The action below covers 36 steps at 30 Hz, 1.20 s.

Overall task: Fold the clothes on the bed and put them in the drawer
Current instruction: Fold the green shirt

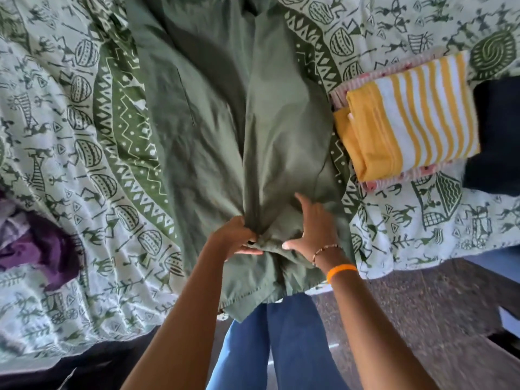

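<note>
Folding step: left hand (239,235) pinches bunched green garment (213,130); right hand (312,229) presses it, fingers spread. Next: likely smooth flat, fold over.

A white bedsheet (70,114) printed with green tribal figures, baskets and zigzag bands is spread over the whole upper area and is rumpled towards the near left edge. A brown speckled floor (422,311) is seen at the lower right, beyond the sheet's hanging edge. Blue trouser legs (284,347) are seen at the bottom centre. 1 pale object (509,319) is cut off at the right edge; what it is cannot be told.
</note>
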Motion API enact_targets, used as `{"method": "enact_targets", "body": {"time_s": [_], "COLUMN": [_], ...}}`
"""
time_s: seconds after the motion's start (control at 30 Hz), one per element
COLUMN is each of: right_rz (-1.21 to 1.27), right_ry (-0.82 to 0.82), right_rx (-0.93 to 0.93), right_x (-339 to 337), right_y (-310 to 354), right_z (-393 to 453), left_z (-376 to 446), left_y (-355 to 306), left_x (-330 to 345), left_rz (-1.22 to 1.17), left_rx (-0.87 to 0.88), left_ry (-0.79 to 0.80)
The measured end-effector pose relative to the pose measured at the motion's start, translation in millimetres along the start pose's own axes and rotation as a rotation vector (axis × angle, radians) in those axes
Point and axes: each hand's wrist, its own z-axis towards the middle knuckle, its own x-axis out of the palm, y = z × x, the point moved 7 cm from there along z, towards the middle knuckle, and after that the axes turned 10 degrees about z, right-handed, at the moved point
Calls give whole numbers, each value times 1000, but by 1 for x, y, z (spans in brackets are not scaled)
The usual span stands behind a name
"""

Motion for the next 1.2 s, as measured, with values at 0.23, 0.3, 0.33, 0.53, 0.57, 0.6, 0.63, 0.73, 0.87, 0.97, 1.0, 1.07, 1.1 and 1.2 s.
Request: {"method": "enact_targets", "body": {"time_s": [0.23, 0.3, 0.33, 0.53, 0.57, 0.6, 0.63, 0.73, 0.87, 0.97, 1.0, 1.07, 1.1, 1.2], "right_rz": [67, 267, 426, 421, 454, 482, 484, 432, 372, 312, 284, 285, 321, 399], "right_ry": [387, 381, 187, -503, -444, -380, -306, -288, -661, -662, -650, -697, -735, -722], "right_rx": [-91, -50, -39, 223, 241, 259, 285, 258, 245, 420, 459, 397, 287, -98], "right_x": [34, 35, 20, -29, -24, -20, -19, -26, -48, -35, -33, -38, -43, -55], "right_y": [-15, -25, -31, -85, -87, -89, -90, -97, -112, -135, -137, -122, -104, -34], "right_z": [-56, -66, -62, -42, -36, -31, -28, -37, -78, -87, -87, -79, -72, -44], "left_z": [-13, -30, -43, -47, -38, -29, -23, -23, -31, -16, -15, -27, -34, -42], "left_y": [22, 14, 8, -24, -18, -9, -1, 10, 11, 22, 18, -7, -22, -58], "left_x": [-1, -6, -4, 73, 88, 99, 106, 114, 111, 116, 113, 96, 84, 54], "left_rz": [395, 706, 784, 1141, 1246, 1337, 1402, 1371, 1244, 1375, 1301, 1036, 931, 855], "left_rx": [47, 72, 122, 714, 717, 703, 690, 755, 861, 727, 727, 821, 862, 876], "left_ry": [-297, -619, -798, -645, -532, -455, -416, -462, -552, -313, -294, -393, -477, -731]}}
